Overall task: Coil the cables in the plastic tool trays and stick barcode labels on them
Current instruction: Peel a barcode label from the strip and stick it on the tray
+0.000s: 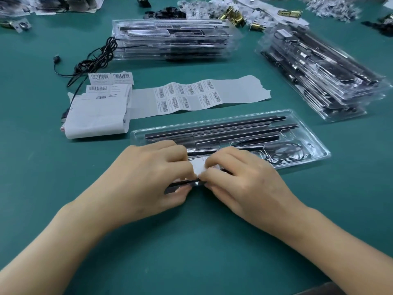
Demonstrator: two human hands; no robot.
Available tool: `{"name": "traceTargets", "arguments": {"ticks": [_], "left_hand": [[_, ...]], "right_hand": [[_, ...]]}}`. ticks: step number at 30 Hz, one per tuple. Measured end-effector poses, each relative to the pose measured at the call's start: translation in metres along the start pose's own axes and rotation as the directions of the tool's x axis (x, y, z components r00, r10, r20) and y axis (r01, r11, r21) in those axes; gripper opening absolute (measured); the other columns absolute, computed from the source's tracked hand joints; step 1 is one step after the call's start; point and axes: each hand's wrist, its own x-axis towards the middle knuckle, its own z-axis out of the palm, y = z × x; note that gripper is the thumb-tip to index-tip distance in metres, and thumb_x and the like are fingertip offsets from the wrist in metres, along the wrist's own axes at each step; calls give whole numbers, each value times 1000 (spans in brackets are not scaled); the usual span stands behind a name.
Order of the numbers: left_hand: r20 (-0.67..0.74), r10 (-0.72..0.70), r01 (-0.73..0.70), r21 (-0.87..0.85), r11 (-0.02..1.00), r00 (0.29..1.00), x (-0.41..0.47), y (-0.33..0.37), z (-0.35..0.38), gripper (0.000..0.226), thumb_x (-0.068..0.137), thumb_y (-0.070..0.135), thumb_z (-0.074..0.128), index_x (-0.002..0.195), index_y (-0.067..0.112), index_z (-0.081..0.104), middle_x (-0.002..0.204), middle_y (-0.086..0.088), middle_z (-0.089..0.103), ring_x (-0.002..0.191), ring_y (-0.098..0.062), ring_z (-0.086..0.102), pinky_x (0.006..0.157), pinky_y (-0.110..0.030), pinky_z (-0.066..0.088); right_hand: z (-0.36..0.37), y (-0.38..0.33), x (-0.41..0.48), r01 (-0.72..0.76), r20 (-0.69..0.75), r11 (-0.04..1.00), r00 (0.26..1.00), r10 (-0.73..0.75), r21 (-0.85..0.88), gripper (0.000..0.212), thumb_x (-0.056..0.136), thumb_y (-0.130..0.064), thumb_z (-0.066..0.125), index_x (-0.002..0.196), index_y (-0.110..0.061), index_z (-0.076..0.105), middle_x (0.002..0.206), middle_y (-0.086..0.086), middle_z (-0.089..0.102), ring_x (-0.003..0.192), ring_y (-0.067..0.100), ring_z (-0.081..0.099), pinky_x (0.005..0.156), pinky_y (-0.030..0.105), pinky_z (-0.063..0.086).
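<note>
Pinching a white barcode label (201, 167) between curled fingertips, the left hand (153, 173) and right hand (240, 173) meet at the near long edge of a clear plastic tray (319, 145). A thin black bar (182, 184) lies under the left thumb; whether the label touches it cannot be told. The tray rests mid-surface on the green surface (191, 241), with a coiled cable (291, 152) in its right-end compartment. A label strip (234, 90) lies just beyond the tray. One tray stack (170, 39) stands toward the far edge, another stack (319, 75) toward the right edge. A loose black cable (95, 58) lies left of the far stack.
</note>
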Motion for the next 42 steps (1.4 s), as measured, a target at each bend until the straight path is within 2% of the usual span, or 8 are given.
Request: {"name": "traceTargets", "arguments": {"ticks": [8, 13, 21, 25, 29, 33, 36, 42], "left_hand": [[-305, -88, 68, -75, 995, 948, -1, -2, -10, 14, 96, 31, 71, 93, 21, 80, 83, 3, 69, 66, -24, 67, 52, -40, 52], [-643, -232, 124, -209, 970, 730, 2, -14, -15, 46, 87, 33, 83, 123, 15, 61, 119, -2, 62, 110, -20, 63, 94, -37, 51], [-273, -730, 227, -832, 506, 627, 5, -20, 8, 96, 78, 54, 79, 155, 32, 27, 155, 11, 40, 141, -6, 44, 116, -35, 40], [21, -674, 191, -965, 178, 738, 9, -10, 12, 90, 78, 56, 77, 152, 26, 35, 135, -2, 67, 125, -20, 65, 105, -40, 53], [203, -439, 279, -953, 115, 875, 7, 3, 15, 75, 82, 63, 73, 142, 23, 52, 124, -9, 72, 114, -29, 70, 94, -36, 57], [265, -459, 367, -918, 148, 848, 6, 1, 23, 66, 75, 42, 82, 136, 41, 57, 118, -8, 69, 95, -26, 72, 95, -44, 57], [269, -478, 398, -897, 193, 836, 5, -3, 22, 72, 74, 28, 87, 136, 44, 56, 116, -8, 64, 83, -29, 72, 75, -34, 59], [159, -585, 532, -645, 549, 795, -3, -38, 3, 46, 81, 43, 82, 124, 48, 66, 114, 18, 71, 98, -8, 72, 94, -29, 56]], "right_hand": [[-11, 10, 24, -27, -65, 991, 998, 19, -134, 23, 97, -3, 66, 116, -14, 73, 105, 2, 73, 94, 28, 66, 70, 41, 56], [-41, 19, 44, -90, -131, 996, 987, 88, -11, 21, 96, -9, 67, 115, -12, 75, 99, 3, 75, 89, 32, 68, 66, 45, 57], [-129, 39, 101, -295, -156, 910, 924, 349, 290, 26, 94, -28, 73, 118, -20, 67, 94, -6, 73, 77, 9, 68, 75, 25, 58], [-148, 48, 114, -412, -71, 587, 775, 628, 697, 11, 95, -29, 72, 102, -22, 70, 87, -9, 69, 66, 11, 65, 56, 33, 58], [-127, 64, 113, -447, 139, 147, 546, 826, 882, 6, 96, -24, 71, 98, -18, 70, 101, 1, 64, 92, 20, 61, 57, 33, 59], [-94, 74, 86, -441, 358, -211, 283, 890, 873, 28, 99, -28, 66, 122, -12, 67, 127, 11, 68, 89, 22, 68, 53, 27, 58], [-72, 69, 63, -306, 459, -403, 138, 878, 863, 18, 101, -23, 63, 114, -11, 65, 115, 10, 70, 80, 22, 73, 56, 32, 61], [-47, 65, 27, -287, 512, -458, 149, 846, 841, 27, 99, -44, 63, 113, -21, 67, 100, 7, 80, 85, 21, 79, 58, 34, 62]]}}
